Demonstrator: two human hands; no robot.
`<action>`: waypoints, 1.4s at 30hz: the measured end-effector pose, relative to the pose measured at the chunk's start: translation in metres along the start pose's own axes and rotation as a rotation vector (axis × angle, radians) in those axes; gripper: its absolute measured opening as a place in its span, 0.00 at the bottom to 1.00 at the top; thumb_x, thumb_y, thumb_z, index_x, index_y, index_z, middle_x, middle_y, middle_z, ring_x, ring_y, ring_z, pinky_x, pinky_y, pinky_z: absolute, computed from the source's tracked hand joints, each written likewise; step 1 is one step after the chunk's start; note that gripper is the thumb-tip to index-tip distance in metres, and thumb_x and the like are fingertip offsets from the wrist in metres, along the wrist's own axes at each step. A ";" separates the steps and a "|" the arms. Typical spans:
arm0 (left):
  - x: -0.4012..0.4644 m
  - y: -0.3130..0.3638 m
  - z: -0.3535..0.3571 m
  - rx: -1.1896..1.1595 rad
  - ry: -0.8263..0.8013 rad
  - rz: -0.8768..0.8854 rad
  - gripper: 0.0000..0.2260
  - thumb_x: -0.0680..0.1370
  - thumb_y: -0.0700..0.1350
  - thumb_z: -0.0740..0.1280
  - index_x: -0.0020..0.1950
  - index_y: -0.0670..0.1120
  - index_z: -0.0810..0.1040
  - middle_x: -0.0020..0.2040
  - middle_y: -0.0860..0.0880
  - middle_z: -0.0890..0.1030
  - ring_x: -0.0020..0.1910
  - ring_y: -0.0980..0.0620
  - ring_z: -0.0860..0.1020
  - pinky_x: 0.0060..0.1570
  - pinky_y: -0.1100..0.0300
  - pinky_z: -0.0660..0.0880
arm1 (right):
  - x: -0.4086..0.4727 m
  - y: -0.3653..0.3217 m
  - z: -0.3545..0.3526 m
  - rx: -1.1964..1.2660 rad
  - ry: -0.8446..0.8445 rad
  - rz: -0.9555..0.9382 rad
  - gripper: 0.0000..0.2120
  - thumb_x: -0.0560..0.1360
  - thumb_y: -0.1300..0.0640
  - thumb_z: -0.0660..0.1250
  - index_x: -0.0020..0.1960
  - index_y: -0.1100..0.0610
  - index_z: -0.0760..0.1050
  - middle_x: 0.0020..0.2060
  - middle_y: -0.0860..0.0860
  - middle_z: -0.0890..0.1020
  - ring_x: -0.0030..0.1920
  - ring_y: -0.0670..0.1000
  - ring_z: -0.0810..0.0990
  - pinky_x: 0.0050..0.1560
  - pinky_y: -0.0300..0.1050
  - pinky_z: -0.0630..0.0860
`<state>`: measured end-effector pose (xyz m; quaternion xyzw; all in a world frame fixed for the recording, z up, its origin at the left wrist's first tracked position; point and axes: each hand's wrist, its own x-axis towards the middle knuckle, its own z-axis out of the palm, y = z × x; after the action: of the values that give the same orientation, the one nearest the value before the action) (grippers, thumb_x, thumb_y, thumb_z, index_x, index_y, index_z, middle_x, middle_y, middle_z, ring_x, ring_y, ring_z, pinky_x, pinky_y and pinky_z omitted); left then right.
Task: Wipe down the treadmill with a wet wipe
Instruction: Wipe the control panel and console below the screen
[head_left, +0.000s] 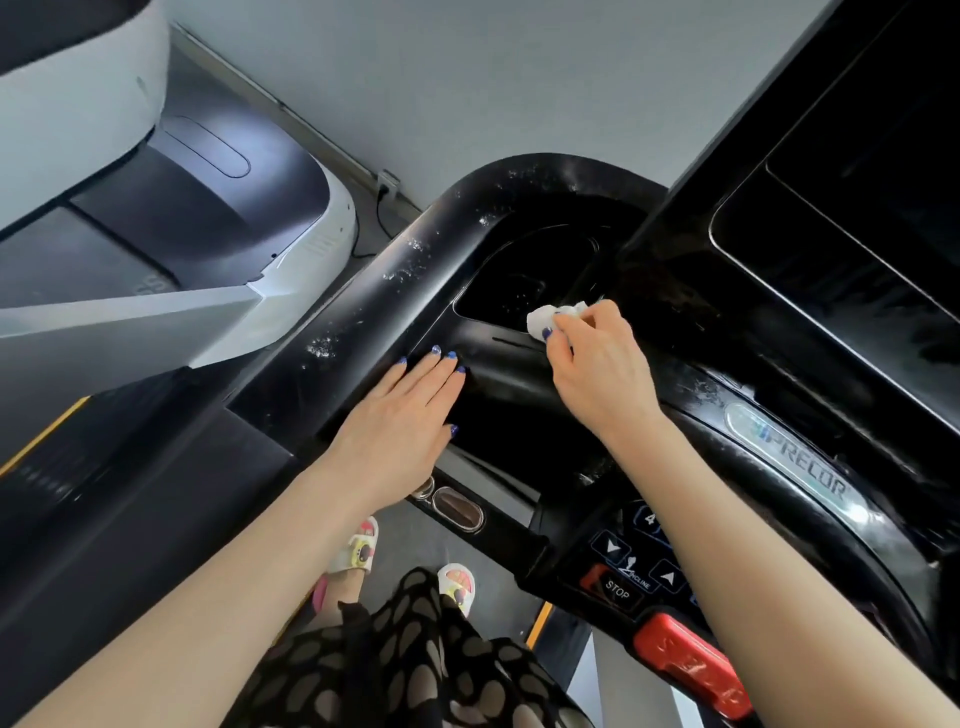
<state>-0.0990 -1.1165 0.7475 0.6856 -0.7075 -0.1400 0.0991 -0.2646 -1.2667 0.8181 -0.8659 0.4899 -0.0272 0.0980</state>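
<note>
A black treadmill console (519, 374) fills the middle and right of the head view, with a curved handrail (415, 249) flecked with white specks. My right hand (597, 364) pinches a crumpled white wet wipe (550, 314) against the rim of a recessed cup tray (519, 280). My left hand (410, 410) lies flat, fingers straight, on the console's left side beside the handrail.
A dark screen (857, 218) rises at the right. Below are the control buttons (639, 566), a STOP label and a red safety clip (691, 660). A second white and black treadmill (182, 223) stands to the left. My sandalled feet (405, 566) stand on the belt.
</note>
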 end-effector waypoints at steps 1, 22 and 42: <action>-0.002 0.000 -0.003 0.047 0.027 0.014 0.24 0.81 0.47 0.65 0.75 0.38 0.69 0.76 0.39 0.69 0.77 0.42 0.65 0.74 0.46 0.60 | 0.002 -0.006 0.003 0.010 0.043 -0.018 0.13 0.84 0.57 0.61 0.62 0.61 0.78 0.57 0.59 0.74 0.55 0.60 0.75 0.47 0.47 0.72; -0.077 -0.012 -0.016 0.240 0.209 -0.175 0.29 0.83 0.53 0.50 0.78 0.36 0.64 0.80 0.38 0.60 0.80 0.41 0.58 0.77 0.47 0.53 | 0.041 -0.021 0.031 -0.182 -0.437 -0.748 0.28 0.84 0.53 0.56 0.79 0.65 0.58 0.80 0.60 0.56 0.81 0.56 0.51 0.79 0.56 0.49; -0.110 0.009 0.007 0.324 0.290 -0.449 0.29 0.84 0.52 0.48 0.81 0.37 0.55 0.82 0.40 0.53 0.82 0.41 0.53 0.77 0.40 0.56 | 0.099 -0.018 0.018 -0.685 -0.568 -1.543 0.34 0.79 0.42 0.49 0.82 0.54 0.54 0.82 0.49 0.51 0.81 0.47 0.45 0.81 0.51 0.41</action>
<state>-0.1056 -1.0066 0.7500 0.8443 -0.5302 0.0555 0.0549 -0.1956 -1.3400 0.7988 -0.9105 -0.2911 0.2781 -0.0943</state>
